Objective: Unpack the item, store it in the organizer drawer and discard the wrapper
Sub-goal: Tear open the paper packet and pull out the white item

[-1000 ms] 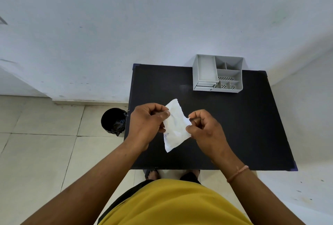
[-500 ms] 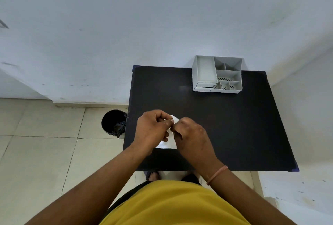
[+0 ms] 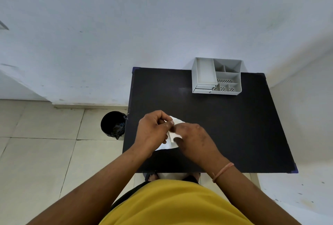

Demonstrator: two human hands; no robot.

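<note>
— Where was everything on the black table (image 3: 234, 134)?
— The grey organizer (image 3: 217, 77) sat at one o'clock. The white wrapper (image 3: 173, 137), centre-left, ran from one toward seven o'clock.
— And the hands?
— The left hand (image 3: 153, 132) and right hand (image 3: 195, 140) both pinched it, fingers clamped.

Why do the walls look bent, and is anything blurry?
Head view: wide-angle lens bows the wall and floor lines; the right hand is slightly motion-blurred over the white wrapper; lighting is soft, with faint glare on the black table.
</note>
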